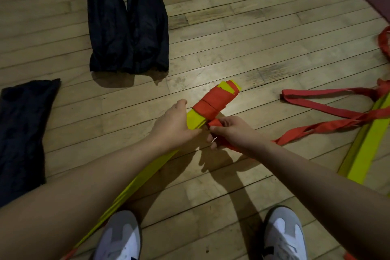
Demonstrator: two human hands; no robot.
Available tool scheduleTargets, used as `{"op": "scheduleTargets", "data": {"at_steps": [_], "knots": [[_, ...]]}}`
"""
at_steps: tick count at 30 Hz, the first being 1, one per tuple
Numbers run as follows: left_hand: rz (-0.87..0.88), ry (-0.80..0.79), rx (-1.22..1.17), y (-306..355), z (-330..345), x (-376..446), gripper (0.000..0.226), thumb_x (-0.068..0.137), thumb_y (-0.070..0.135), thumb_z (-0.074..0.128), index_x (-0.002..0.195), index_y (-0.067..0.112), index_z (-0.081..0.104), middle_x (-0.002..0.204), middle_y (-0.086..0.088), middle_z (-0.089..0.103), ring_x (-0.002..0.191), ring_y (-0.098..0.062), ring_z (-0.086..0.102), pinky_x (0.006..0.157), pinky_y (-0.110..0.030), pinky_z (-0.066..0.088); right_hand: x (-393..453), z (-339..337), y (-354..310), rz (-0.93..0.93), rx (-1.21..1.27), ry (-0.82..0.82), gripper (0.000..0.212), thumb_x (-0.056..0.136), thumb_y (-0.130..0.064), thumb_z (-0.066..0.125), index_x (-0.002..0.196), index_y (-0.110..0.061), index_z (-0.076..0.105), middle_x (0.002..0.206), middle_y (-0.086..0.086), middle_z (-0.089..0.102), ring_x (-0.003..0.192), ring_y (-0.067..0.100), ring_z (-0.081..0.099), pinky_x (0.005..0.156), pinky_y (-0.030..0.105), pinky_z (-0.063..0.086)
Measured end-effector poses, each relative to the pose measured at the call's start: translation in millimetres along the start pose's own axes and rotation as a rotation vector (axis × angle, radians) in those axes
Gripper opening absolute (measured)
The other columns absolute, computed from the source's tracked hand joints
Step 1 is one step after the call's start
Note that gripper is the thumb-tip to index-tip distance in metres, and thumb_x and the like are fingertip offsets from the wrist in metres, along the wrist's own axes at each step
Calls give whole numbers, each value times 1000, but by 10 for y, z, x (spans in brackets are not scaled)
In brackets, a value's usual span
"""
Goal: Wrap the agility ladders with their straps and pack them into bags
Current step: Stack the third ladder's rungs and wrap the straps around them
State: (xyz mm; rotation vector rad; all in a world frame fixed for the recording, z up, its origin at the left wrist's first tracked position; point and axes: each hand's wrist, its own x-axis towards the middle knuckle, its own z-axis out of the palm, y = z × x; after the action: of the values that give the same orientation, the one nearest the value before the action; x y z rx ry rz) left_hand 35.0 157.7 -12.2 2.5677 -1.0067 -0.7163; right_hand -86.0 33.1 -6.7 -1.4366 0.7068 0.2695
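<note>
Left hand [175, 124] grips the yellow ladder bundle [196, 119], right hand [230, 133] pinches its red strap [213, 99]; dark bags [128, 23] lie beyond.

Both bare forearms extended forward and converging; left hand [173, 124] curled in a firm grip, right hand [230, 131] closed, fingers pinching, knuckles uppermost
</note>
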Motion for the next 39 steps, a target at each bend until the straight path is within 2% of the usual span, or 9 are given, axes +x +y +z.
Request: {"op": "scheduleTargets", "data": {"at_steps": [4,9,13,19,22,26,29,33,39], "knots": [[71,101,66,-34,6,-26,47,80,45,69,111,14,51,103,-1,44,96,-23,53,71,-33,41,3,22,-32,-10,-19,-5,11,100,-9,45,101,-2,53,73,10,64,60,21,62,58,29,48],[141,76,-35,-34,96,-28,42,87,32,66,116,11,45,104,-5,41,93,-27,54,75,-38,47,18,73,-90,-35,-142,6,20,101,-8,41,87,-7,55,68,10,63,54,18,59,54,26,49],[129,71,25,27,168,-42,40,90,30,61,119,15,38,91,-3,52,81,-25,57,62,-32,41,-11,73,-78,-53,-203,6,22,101,-8,41,84,-8,56,67,9,63,54,17,60,57,28,50],[-39,164,98,99,172,0,40,89,22,62,118,23,33,86,0,54,68,-21,54,59,-32,50,-37,-6,-103,-20,-193,-64,11,99,-10,50,97,-1,57,73,12,67,64,22,65,61,28,54],[-21,170,170,84,129,35,38,90,20,60,115,22,31,84,-1,53,69,-22,57,60,-34,51,-52,-49,-122,28,-117,-122,5,97,-6,52,101,-3,54,82,14,67,70,24,67,62,29,56],[-4,188,290,79,123,52,34,94,16,54,115,16,26,91,-6,54,75,-24,60,58,-31,44,-57,-76,-113,65,-46,-165,19,97,-5,51,115,0,51,88,16,68,75,27,68,66,33,57],[-44,90,232,93,108,55,43,94,27,52,124,12,24,108,-13,51,93,-29,57,76,-36,45,-40,-65,-123,66,-36,-174,21,97,-4,50,118,0,51,88,16,67,75,27,67,67,35,57],[-24,-120,123,93,45,37,58,91,36,52,135,18,18,129,-13,35,121,-33,38,103,-42,28,-18,-53,-65,42,-19,-112,21,98,-2,48,117,4,53,84,12,67,72,24,67,66,33,55],[87,58,184,48,-6,-31,73,74,42,78,128,20,34,120,-5,51,110,-24,54,86,-39,50,-53,-69,37,56,51,-53,17,97,0,48,111,5,55,85,14,69,70,23,68,61,31,56]]}}
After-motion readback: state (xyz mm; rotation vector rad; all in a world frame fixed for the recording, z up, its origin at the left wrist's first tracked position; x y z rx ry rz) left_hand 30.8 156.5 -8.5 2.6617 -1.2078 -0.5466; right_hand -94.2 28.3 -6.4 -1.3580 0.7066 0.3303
